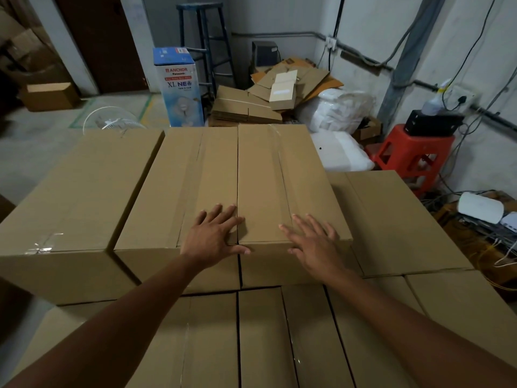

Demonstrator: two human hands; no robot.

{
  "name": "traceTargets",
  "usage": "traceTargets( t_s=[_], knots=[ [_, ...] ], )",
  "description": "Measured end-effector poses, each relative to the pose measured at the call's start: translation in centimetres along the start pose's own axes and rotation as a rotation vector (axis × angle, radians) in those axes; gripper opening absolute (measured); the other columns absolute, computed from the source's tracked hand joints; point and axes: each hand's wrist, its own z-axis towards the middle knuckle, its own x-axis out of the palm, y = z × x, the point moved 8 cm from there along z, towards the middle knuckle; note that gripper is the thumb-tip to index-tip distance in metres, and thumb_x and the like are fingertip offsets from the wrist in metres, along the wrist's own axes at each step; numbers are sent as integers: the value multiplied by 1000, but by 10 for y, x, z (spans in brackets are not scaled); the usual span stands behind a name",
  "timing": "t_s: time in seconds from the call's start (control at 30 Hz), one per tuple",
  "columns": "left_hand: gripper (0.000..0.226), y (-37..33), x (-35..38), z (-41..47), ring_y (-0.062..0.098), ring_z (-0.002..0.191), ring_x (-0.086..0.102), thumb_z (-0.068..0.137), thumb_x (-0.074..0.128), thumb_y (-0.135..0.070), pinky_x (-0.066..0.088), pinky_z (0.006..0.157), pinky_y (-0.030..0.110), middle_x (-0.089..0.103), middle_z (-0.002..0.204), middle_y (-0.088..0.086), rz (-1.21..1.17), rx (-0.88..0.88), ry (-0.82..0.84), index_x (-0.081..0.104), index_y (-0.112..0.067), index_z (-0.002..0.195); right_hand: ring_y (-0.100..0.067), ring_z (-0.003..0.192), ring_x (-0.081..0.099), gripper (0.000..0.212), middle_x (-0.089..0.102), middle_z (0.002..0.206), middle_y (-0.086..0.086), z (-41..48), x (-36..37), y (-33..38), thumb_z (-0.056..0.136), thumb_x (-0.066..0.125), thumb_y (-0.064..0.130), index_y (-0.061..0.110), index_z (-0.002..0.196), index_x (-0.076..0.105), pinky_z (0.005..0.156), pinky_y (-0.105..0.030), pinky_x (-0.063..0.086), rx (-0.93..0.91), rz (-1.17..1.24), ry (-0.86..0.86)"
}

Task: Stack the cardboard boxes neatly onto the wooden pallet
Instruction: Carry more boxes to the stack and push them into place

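Note:
Several long taped cardboard boxes fill the view in stacked layers; the pallet under them is hidden. On the top layer lie a left box, a middle box and a right box, side by side. My left hand rests flat with spread fingers on the near end of the middle box, its thumb at the seam. My right hand lies with straight fingers over the near end of the right box. A lower box sits to the right, and a lower layer lies nearest me.
Behind the stack stand a blue-and-white fan carton, a blue stool, flattened cardboard and white bags. A red plastic stool and tangled cables are on the right. Bare concrete floor lies at the left.

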Motion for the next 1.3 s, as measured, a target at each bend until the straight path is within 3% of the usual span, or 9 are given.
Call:
traceTargets(
  t_s=[0.53, 0.7, 0.77, 0.83, 0.9, 1.03, 1.3],
  knots=[
    [110, 0, -2, 3, 23, 155, 6, 64, 14, -100, 11, 124, 51, 12, 168, -6, 9, 5, -6, 29, -38, 154, -23, 155, 4, 62, 10, 169, 5, 5, 0, -1, 101, 50, 42, 49, 155, 20, 118, -47, 6, -21, -8, 32],
    [134, -3, 0, 2, 23, 155, -2, 49, -3, -105, 5, 125, 50, 4, 169, -5, -19, -27, 75, 15, -31, 159, -23, 155, -5, 69, -2, 169, 5, 5, -4, -1, 102, 50, 38, 47, 157, 10, 121, -52, -1, -28, 6, 161],
    [138, -3, -1, 0, 22, 155, -4, 49, 0, -106, 3, 125, 49, 0, 169, -4, -62, -48, 134, 6, -25, 161, -26, 155, -9, 73, -8, 169, 3, 2, -11, 1, 103, 50, 36, 44, 159, 3, 121, -54, -3, -42, -10, 251],
    [128, -7, -11, -3, 21, 155, -5, 61, 11, -100, 6, 125, 48, -2, 169, -2, -84, -60, 162, 1, -21, 161, -29, 155, -9, 77, -10, 169, -1, -1, -24, 6, 103, 51, 35, 40, 159, -1, 122, -56, -1, -38, -24, 284],
    [111, -12, -30, -8, 20, 155, -3, 77, 19, -88, 11, 124, 47, -1, 169, -1, -102, -66, 138, 4, -18, 161, -29, 155, -8, 77, -9, 169, -2, -6, -43, 13, 103, 51, 34, 37, 160, 0, 122, -56, 1, -34, -6, 250],
    [106, -20, -70, -24, 17, 155, 0, 79, -2, -87, 17, 125, 45, 3, 169, -2, -153, -47, 33, 11, -21, 161, -27, 156, -3, 77, -6, 169, -1, -27, -81, 26, 102, 54, 35, 35, 161, 4, 121, -55, 15, 2, 139, 174],
    [74, -59, -155, -123, 14, 154, 0, 100, 31, -63, 16, 123, 42, 3, 167, -4, -346, 13, -285, 22, -20, 159, -22, 154, 13, 79, 7, 169, 2, -125, -162, 73, 99, 59, 37, 33, 161, 11, 121, -45, 24, 138, 504, -158]
  ],
)
